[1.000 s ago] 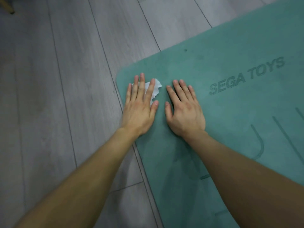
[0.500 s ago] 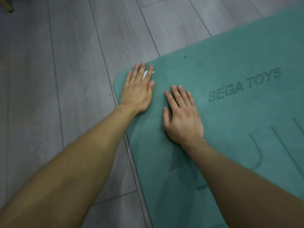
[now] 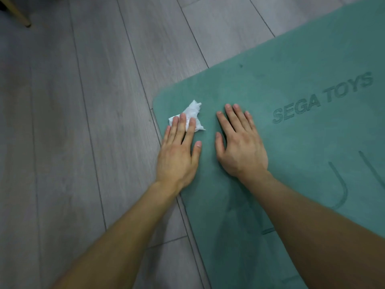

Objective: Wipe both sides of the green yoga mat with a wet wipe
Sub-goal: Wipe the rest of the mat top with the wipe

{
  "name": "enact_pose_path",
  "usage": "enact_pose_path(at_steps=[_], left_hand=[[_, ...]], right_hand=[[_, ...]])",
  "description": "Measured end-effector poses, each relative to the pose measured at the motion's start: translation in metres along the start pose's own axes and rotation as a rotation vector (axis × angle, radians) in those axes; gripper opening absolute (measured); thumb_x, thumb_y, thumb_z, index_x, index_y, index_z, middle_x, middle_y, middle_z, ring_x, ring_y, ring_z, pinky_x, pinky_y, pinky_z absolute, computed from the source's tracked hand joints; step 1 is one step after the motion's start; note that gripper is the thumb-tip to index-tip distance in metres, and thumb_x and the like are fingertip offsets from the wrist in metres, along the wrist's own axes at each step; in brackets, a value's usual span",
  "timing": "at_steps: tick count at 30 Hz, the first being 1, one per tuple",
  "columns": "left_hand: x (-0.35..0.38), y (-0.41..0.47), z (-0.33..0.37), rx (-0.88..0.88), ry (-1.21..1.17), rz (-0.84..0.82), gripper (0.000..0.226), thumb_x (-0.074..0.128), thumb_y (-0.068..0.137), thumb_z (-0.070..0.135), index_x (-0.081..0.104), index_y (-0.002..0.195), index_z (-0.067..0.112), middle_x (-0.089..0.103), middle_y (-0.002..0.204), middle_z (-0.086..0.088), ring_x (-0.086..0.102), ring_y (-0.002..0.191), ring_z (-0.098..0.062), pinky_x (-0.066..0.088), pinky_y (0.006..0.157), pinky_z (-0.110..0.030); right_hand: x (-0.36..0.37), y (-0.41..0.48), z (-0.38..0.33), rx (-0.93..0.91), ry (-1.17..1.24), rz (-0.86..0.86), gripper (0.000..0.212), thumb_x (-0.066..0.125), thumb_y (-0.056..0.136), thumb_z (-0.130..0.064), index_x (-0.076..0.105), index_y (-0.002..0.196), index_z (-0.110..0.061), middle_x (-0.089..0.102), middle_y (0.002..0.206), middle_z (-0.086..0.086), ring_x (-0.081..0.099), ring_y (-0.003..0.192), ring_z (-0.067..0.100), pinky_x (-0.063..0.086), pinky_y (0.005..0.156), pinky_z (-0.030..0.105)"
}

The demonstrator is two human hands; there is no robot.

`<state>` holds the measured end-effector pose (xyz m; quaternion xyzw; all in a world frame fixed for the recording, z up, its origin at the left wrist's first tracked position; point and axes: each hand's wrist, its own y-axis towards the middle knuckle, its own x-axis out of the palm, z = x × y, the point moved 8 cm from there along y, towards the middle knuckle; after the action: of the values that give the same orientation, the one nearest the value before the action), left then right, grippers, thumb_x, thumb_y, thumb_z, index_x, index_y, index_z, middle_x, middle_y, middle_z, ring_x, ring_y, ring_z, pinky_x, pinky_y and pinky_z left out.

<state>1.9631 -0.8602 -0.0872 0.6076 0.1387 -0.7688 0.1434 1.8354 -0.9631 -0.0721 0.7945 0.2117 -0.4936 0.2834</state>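
The green yoga mat (image 3: 291, 126) lies flat on the floor, its rounded corner at the upper left, with "SEGA TOYS" embossed on it. A crumpled white wet wipe (image 3: 192, 113) sits on the mat near that corner. My left hand (image 3: 179, 151) lies flat at the mat's left edge, its straight fingertips pressing the near part of the wipe. My right hand (image 3: 239, 147) rests flat on the mat just to the right, fingers spread, holding nothing.
Grey wood-plank floor (image 3: 83, 122) surrounds the mat on the left and behind. A light wooden furniture leg (image 3: 18, 15) stands at the far upper left corner. Embossed curved lines (image 3: 341, 184) mark the mat at the right.
My left hand has slid back toward me along the mat's left edge, dragging the wipe, which now shows more beyond the fingertips. My right hand has stayed in place.
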Motion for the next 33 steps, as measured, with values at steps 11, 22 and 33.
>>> enact_pose_path(at_steps=[11,22,33], left_hand=[[-0.016,0.082,-0.02,-0.093,0.051,-0.05,0.059,0.022,0.115,0.037,0.015,0.169,0.016,0.009,0.177,-0.008,0.003,0.164,-0.022,0.007,0.133,-0.041],[-0.038,0.034,-0.003,-0.026,0.0,0.033,0.051,0.049,0.103,0.011,0.049,0.154,0.017,0.046,0.163,-0.007,0.038,0.154,-0.026,0.037,0.121,-0.044],[-0.19,-0.056,0.011,0.333,0.566,-0.511,0.042,0.051,0.102,0.039,0.057,0.14,0.022,0.06,0.14,-0.004,0.061,0.122,-0.031,0.054,0.098,-0.044]], right_hand=[[-0.002,0.0,0.0,0.003,0.019,0.017,0.056,0.046,0.105,-0.033,0.047,0.156,-0.01,0.037,0.168,0.011,0.025,0.159,0.025,0.02,0.13,0.047],[-0.001,0.0,0.0,-0.001,0.033,0.007,0.057,0.046,0.105,-0.033,0.046,0.157,-0.011,0.036,0.168,0.01,0.024,0.16,0.025,0.018,0.13,0.046],[-0.018,0.027,-0.003,0.053,-0.034,-0.518,0.046,0.054,0.098,-0.031,0.058,0.141,-0.015,0.052,0.152,0.011,0.045,0.144,0.031,0.037,0.118,0.046]])
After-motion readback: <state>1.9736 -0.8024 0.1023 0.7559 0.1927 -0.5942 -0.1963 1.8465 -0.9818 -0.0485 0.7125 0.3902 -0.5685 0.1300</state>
